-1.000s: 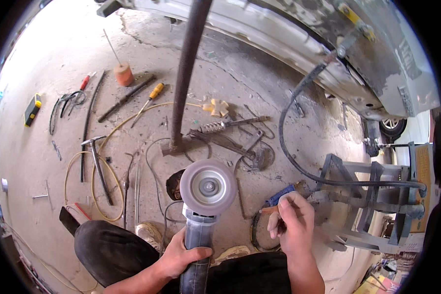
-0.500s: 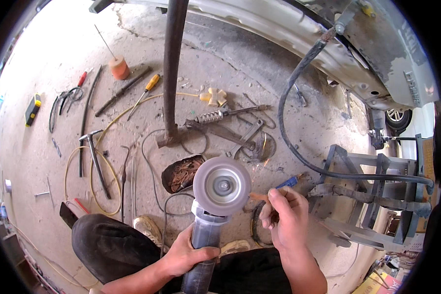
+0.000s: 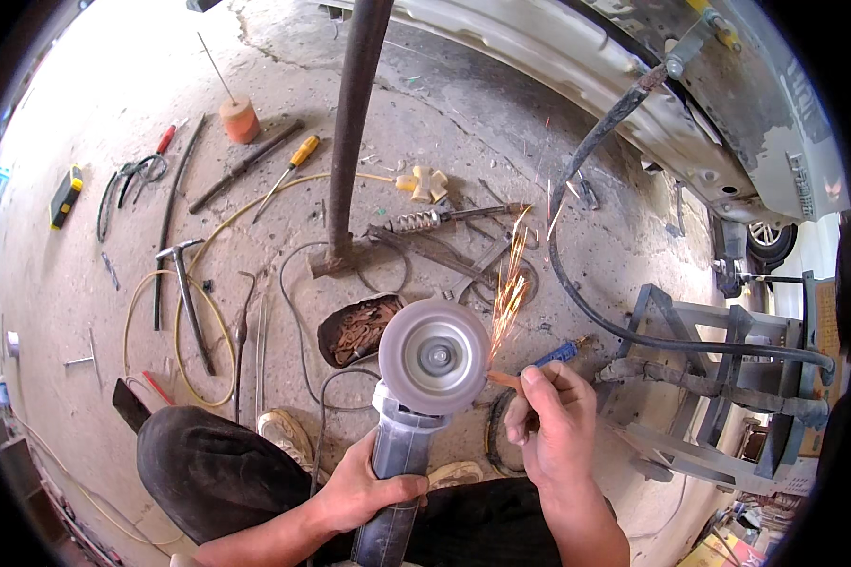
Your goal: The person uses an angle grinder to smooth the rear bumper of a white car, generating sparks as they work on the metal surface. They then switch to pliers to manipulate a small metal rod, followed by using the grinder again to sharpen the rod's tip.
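Note:
An angle grinder [image 3: 396,458] with a dark body is gripped in my left hand [image 3: 373,484], its round disc [image 3: 433,356] facing up. Between the thumb and fingers of my right hand [image 3: 556,406] is a small rusty brown metal piece [image 3: 504,380], its tip at the right rim of the disc. Orange sparks [image 3: 509,293] fly up and away from that contact. Just behind the disc, an open container [image 3: 326,342] holds several rusty metal pieces [image 3: 361,331] like those colours.
A dark upright pole [image 3: 355,123] stands beyond the grinder. Around it lie a wrench [image 3: 482,265], a yellow-handled screwdriver [image 3: 288,175], a hammer [image 3: 187,302], and cables. At right stand a grey metal frame [image 3: 709,331] and a thick black hose [image 3: 577,293]; a white vehicle panel [image 3: 558,66] is behind.
The sparks have grown from a few faint specks into a bright stream. The view has shifted slightly; both hands keep nearly the same hold, with the metal piece at the disc's rim.

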`<state>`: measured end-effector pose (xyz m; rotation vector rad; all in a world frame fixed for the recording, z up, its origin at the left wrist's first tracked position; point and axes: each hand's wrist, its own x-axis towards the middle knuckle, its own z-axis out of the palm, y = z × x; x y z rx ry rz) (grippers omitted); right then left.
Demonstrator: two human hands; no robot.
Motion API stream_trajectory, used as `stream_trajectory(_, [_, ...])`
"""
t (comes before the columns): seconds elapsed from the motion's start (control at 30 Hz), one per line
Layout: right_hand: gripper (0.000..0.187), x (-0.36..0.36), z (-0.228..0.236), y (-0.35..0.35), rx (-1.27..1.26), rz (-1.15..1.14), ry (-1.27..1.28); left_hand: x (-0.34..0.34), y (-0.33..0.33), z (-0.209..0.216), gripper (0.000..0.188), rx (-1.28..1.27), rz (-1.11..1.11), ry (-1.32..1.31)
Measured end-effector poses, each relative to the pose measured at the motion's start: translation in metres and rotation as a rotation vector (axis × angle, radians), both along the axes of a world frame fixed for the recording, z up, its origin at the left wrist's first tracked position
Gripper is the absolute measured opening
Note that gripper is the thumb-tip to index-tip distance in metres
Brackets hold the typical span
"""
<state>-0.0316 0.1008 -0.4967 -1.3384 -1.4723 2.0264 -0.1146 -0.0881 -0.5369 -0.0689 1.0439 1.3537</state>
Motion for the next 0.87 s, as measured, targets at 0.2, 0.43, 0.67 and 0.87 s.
stream_trajectory(0.2, [0.020,0.005,-0.004,-0.001,-0.012,0.013,0.018,0.001,-0.001,0.001,0.054,0.003,0.004,0.011])
stream_trajectory(0.43, [0.019,0.007,-0.005,-0.002,-0.029,0.018,0.034,0.003,-0.003,0.000,0.053,0.000,0.001,0.039])
stream_trajectory(0.67, [0.013,0.014,0.006,0.003,0.393,0.065,0.065,0.001,-0.005,0.004,0.055,-0.035,-0.004,0.061])
stream_trajectory(0.87, [0.015,0.021,0.003,0.004,0.720,0.201,0.071,0.000,-0.006,0.001,0.056,0.006,0.006,0.020])
